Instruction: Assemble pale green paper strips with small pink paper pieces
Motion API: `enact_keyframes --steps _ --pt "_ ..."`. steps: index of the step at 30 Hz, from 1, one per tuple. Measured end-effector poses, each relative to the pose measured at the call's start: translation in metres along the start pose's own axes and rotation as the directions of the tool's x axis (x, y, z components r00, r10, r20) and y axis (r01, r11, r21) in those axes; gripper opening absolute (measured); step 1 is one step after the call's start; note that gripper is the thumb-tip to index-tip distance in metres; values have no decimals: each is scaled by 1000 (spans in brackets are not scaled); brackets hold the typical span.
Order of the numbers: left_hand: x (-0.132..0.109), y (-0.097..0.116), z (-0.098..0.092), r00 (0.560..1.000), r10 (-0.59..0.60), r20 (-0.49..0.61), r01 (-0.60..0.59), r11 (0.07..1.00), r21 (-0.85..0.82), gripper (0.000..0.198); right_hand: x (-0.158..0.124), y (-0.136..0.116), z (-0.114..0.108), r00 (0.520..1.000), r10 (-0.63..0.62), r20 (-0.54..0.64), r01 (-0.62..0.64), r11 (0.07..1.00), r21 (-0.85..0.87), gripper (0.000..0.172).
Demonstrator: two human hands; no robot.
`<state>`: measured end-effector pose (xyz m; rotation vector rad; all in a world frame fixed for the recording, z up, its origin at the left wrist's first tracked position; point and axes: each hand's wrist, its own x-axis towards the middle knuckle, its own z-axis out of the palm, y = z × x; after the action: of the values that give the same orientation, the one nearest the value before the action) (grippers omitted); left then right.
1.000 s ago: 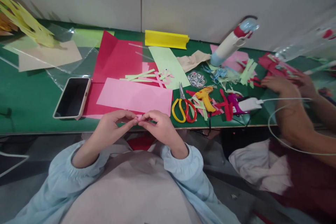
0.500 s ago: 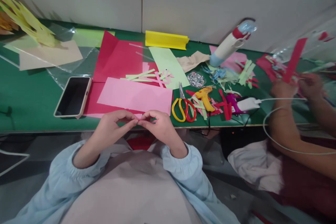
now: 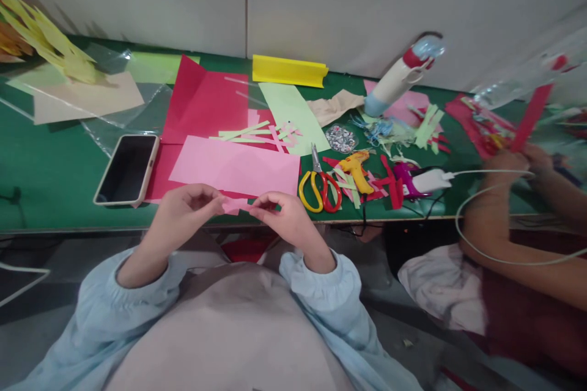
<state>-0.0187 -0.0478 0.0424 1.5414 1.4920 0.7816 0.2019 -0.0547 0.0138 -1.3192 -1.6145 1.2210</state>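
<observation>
Pinching a small pink paper strip [image 3: 235, 205] between them, the left hand [image 3: 181, 215] and right hand [image 3: 285, 223] close thumb and fingertips on its ends; I judge an even, gentle pull avoids tearing.

Left hand [image 3: 183, 217]: raised before chest, fingers curled, thumb and forefinger pinched. Right hand [image 3: 287, 223]: level opposite, likewise pinched. Forearms angled inward, sleeves pale blue, wrists bare.
</observation>
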Motion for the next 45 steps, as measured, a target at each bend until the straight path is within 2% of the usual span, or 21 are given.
enact_keyframes --steps 5,9,15,22,28,30,32,34,35,36,38,40,41,42,45 --pt "6 -5 -10 983 -142 -115 112 966 -231 23 -2 6 -16 998 50 -23 -49 997 53 17" --pt "8 0 -14 958 -230 -171 172 938 -300 21 -2 14 -22 997 57 -60 -51 993 107 23" --pt "6 2 -18 952 -240 -189 176 936 -304 22 0 17 -23 996 80 -37 -70 974 217 23" --pt "8 -5 -19 960 -220 -175 155 934 -321 23 1 15 -23 987 151 -46 -141 975 171 28" --pt "12 -16 -20 966 -203 -162 141 933 -332 27 5 15 -23 983 182 -10 -176 960 219 35" --pt "11 -18 -22 980 -140 -142 95 954 -285 27 8 16 -24 982 186 -31 -174 958 229 37" --pt "9 -19 -23 984 2 -176 -40 977 -210 24 11 17 -28 980 170 -104 -145 966 212 40" --pt "7 -19 -25 942 199 -270 -224 973 -62 18 14 17 -34 967 126 -223 -102 988 119 43" --pt "6 -19 -25 900 300 -317 -299 953 53 14 15 17 -37 952 97 -289 -87 995 49 44" --pt "5 -20 -24 863 392 -319 -349 919 185 9 15 18 -39 937 71 -342 -82 996 -18 45" --pt "5 -24 -19 823 525 -214 -421 819 390 4 14 19 -41 918 51 -393 -100 989 -105 43" --pt "4 -31 -9 825 562 -47 -474 737 482 11 11 21 -39 930 74 -360 -133 981 -142 36" --pt "3 -35 -3 813 582 17 -509 697 506 15 9 22 -36 943 89 -321 -148 975 -165 32" --pt "2 -38 4 821 559 113 -530 675 513 18 7 23 -33 956 100 -276 -158 968 -196 28" --pt "-4 -44 22 798 469 378 -602 656 456 26 1 26 -23 980 136 -148 -175 940 -292 21"
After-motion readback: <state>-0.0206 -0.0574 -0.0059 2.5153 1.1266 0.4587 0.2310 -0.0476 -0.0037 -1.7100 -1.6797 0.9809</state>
